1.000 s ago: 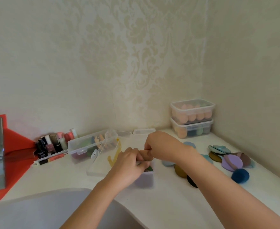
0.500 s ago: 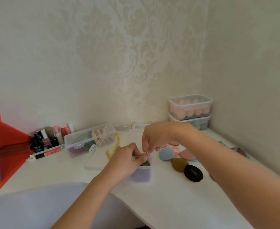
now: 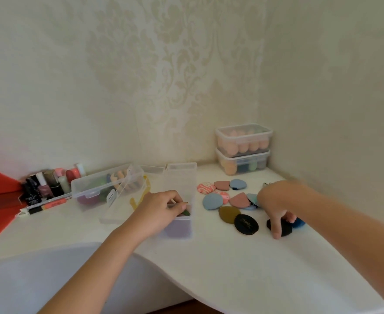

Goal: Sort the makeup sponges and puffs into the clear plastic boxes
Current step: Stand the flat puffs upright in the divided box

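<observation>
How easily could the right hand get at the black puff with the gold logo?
Probably yes, easily: the logo puff lies uncovered just beside the right hand, with nothing between them.

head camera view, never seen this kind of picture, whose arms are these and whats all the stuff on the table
No machine here: a person wears a camera on the head, so you look down along their own arms. The left hand grips a small open box on the white table. The right hand reaches down onto a small black puff; whether it grips is blurred. Loose puffs lie between them, two stacked boxes of sponges stand in the corner, nail polish bottles at the left.
</observation>
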### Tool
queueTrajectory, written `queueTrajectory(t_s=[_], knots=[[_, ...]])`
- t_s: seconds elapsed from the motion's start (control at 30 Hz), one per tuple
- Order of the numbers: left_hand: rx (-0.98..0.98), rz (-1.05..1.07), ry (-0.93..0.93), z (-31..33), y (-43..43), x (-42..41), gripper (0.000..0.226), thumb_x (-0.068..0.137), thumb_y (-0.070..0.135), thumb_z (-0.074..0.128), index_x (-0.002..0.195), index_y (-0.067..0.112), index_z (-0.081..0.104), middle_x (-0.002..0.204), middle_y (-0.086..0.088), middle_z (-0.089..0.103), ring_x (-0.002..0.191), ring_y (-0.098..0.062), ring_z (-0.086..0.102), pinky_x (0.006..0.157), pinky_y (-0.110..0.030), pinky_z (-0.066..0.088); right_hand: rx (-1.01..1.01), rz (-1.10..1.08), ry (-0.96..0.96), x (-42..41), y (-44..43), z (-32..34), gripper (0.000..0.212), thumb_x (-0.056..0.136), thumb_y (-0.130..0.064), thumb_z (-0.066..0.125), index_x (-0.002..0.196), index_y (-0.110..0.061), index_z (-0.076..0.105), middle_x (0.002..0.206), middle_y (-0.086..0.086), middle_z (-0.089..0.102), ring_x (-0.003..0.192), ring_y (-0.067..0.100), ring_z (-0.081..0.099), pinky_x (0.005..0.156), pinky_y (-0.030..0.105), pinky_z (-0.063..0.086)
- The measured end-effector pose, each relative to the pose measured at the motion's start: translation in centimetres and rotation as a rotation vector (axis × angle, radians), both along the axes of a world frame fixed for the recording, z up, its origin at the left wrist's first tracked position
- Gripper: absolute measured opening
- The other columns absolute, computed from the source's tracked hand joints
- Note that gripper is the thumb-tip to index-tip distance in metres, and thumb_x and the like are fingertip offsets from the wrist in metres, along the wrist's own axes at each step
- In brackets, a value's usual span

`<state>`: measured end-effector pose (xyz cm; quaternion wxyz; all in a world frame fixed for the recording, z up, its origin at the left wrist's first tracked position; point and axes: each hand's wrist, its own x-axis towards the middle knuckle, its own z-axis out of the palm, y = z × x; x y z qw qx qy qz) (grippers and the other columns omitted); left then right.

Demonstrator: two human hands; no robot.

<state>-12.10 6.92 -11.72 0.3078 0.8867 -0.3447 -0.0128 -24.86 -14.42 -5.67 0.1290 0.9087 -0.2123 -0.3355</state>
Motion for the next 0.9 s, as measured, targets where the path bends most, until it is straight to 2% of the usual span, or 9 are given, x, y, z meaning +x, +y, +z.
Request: queueTrajectory(t_s=[0.1,0.2,0.3,0.43,0.53,0.6,0.67,0.73,0.9], knots=[[0.063,-0.004,-0.035,0.0,0.0,0.0,0.011,0.088,0.04,0.055,0.082,0.032,0.06,0.085,0.0,0.07,0.085,-0.014,0.061,0.072,-0.027,0.045,0.081,0.006,-0.08,0.1,-1.3,-0.8,0.063,0.068,-0.04,0.081,0.119,-0.011,0.059,0.105,0.005,0.071,0.087,0.017,0.07,0.085,0.031,0.055],[0.105,-0.017,-0.064,0.1,-0.2,-0.1,0.016,0.091,0.041,0.05,0.089,0.029,0.06,0.089,0.0,0.071,0.093,-0.02,0.058,0.081,-0.03,0.041,0.204,0.013,-0.128,0.2,-1.5,-0.9,0.062,0.07,-0.041,0.08,0.12,-0.016,0.055,0.088,-0.004,0.064,0.071,0.011,0.06,0.067,0.021,0.049],[0.118,0.029,-0.083,0.0,-0.3,0.0,0.021,0.091,0.044,0.049,0.09,0.026,0.059,0.095,0.002,0.069,0.099,-0.021,0.055,0.083,-0.031,0.04,0.234,0.078,-0.144,0.1,-1.4,-0.3,0.039,0.082,-0.036,0.07,0.11,-0.011,0.06,0.074,-0.005,0.055,0.063,0.008,0.049,0.057,0.016,0.036],[0.117,0.036,-0.142,0.2,-0.5,-0.3,0.028,0.092,0.041,0.05,0.091,0.018,0.066,0.089,0.003,0.065,0.094,-0.019,0.056,0.075,-0.029,0.032,0.214,0.176,-0.334,0.7,-1.6,1.5,0.009,0.093,-0.022,0.055,0.092,-0.014,0.058,0.076,-0.001,0.059,0.06,0.008,0.049,0.058,0.018,0.037],[0.074,0.009,-0.168,0.1,-0.3,-0.3,0.025,0.092,0.038,0.051,0.093,0.018,0.067,0.09,0.002,0.062,0.096,-0.018,0.054,0.077,-0.027,0.031,0.264,0.238,-0.699,2.2,-1.2,2.2,0.014,0.093,-0.018,0.054,0.102,-0.017,0.064,0.09,0.0,0.065,0.075,0.012,0.056,0.066,0.021,0.042],[0.048,0.017,-0.163,-0.1,-0.1,-0.3,0.024,0.092,0.039,0.051,0.097,0.023,0.067,0.095,0.002,0.054,0.103,-0.015,0.047,0.08,-0.023,0.03,0.467,0.293,-0.978,3.1,0.1,2.0,0.013,0.089,-0.016,0.06,0.102,-0.018,0.065,0.09,-0.003,0.064,0.074,0.007,0.056,0.061,0.012,0.042],[0.06,0.019,-0.16,-0.1,-0.1,-0.2,0.025,0.092,0.041,0.051,0.1,0.024,0.068,0.091,0.003,0.048,0.104,-0.014,0.044,0.078,-0.022,0.027,0.672,0.301,-1.133,3.9,2.2,1.4,0.015,0.084,-0.012,0.066,0.095,-0.022,0.063,0.083,-0.006,0.062,0.064,0.001,0.053,0.053,0.009,0.041],[0.063,0.023,-0.151,0.0,-0.2,-0.4,0.025,0.091,0.041,0.051,0.099,0.024,0.068,0.086,0.004,0.047,0.102,-0.014,0.044,0.074,-0.024,0.027,0.792,0.283,-1.156,4.9,4.0,0.2,0.018,0.081,-0.009,0.068,0.093,-0.021,0.062,0.079,-0.004,0.062,0.06,0.004,0.054,0.05,0.009,0.041],[0.027,0.043,-0.147,-0.1,-0.2,-0.5,0.026,0.09,0.041,0.054,0.099,0.021,0.068,0.092,-0.003,0.054,0.102,-0.015,0.045,0.071,-0.023,0.026,0.738,0.382,-1.09,7.8,6.1,-2.1,0.037,0.081,-0.013,0.069,0.113,-0.016,0.049,0.083,-0.001,0.063,0.061,0.001,0.047,0.054,0.012,0.035]])
